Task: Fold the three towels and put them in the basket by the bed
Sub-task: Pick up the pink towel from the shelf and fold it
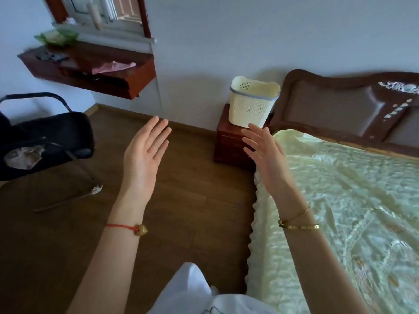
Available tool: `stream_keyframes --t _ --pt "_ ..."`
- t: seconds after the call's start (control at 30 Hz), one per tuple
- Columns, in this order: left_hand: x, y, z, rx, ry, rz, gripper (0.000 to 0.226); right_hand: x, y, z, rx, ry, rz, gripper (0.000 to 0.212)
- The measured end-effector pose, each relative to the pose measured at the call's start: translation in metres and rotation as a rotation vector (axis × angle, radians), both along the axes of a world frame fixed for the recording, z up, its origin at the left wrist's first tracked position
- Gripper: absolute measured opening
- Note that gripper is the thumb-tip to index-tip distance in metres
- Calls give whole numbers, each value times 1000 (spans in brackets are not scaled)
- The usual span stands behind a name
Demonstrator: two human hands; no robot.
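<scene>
A cream perforated plastic basket (251,103) with a pale blue rim stands upright on a small dark red nightstand (229,146) beside the bed's headboard. Its inside looks empty from this angle. My left hand (145,157) is raised over the wooden floor, palm up and fingers spread, holding nothing. My right hand (265,152) is lifted at the bed's near corner, just in front of and below the basket, fingers apart and empty. No towel is in view.
The bed (340,200) with a shiny pale green cover fills the right side, against a dark wooden headboard (335,107). A black chair (45,137) stands at the left. A wall-mounted red-brown shelf (90,71) carries clutter. Wooden floor (181,200) lies between chair and bed.
</scene>
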State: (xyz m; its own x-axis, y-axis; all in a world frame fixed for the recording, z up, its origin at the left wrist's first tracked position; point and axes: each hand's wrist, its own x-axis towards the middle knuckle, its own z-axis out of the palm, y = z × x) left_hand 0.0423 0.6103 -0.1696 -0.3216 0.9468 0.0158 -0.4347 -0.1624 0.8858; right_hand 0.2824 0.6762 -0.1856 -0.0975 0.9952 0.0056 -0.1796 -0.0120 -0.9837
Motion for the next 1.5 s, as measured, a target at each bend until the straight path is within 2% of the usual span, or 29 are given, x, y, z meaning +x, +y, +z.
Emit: stream_keyframes --t 0.37,0.53,0.63,0.7,0.83,1.2,1.5 --pt "-73 144 -24 -53 12 140 44 -98 187 -28 -32 -20 187 39" --pt "-129 232 -20 -28 -66 158 46 -159 281 -21 -33 -24 241 41" --pt "-165 280 -18 -31 -52 163 48 -194 334 -15 -21 -18 269 39" --pt "-187 308 -19 -9 -131 154 47 -217 365 -12 -21 -22 281 38" --pt "-223 360 -21 -30 35 295 47 -254 423 -14 -24 -30 303 42" --pt "-320 510 -47 -104 70 433 46 -363 596 -37 -50 -57 402 43" --pt "-396 644 -20 -124 9 593 43 -479 754 -22 -24 -66 551 42"
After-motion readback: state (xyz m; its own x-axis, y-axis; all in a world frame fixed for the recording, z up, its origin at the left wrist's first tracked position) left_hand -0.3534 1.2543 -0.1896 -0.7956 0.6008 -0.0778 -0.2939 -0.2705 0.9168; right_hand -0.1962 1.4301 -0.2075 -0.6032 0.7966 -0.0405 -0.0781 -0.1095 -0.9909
